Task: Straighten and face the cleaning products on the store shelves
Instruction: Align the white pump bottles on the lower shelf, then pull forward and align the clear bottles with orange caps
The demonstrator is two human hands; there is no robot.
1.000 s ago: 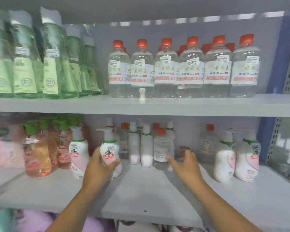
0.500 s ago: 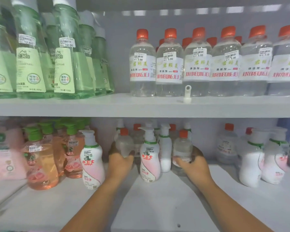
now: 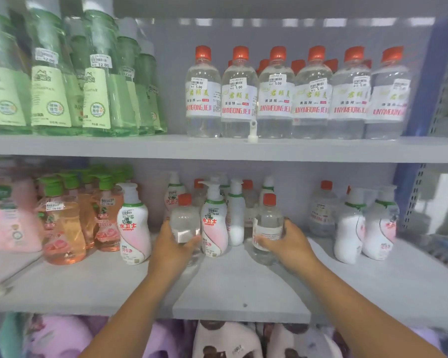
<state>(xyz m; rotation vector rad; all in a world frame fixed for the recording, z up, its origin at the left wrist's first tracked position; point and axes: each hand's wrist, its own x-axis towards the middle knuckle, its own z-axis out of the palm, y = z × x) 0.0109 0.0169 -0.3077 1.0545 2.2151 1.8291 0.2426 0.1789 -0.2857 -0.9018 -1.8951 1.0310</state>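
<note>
Two small clear bottles with red caps held on the lower shelf (image 3: 243, 288), on either side of a white-and-pink pump bottle (image 3: 214, 223). Left hand (image 3: 175, 248) wrapped around the left clear bottle (image 3: 184, 222); right hand (image 3: 286, 242) gripping the right clear bottle (image 3: 268, 226) around its label. Both upright, perhaps lifted slightly off the shelf, though hard to tell. Above, a row of larger clear bottles (image 3: 276, 96) facing forward beside green bottles (image 3: 98, 81).

Red-capped clear bottles (image 3: 268, 223); pink-and-white pump bottle (image 3: 214, 223)
</note>
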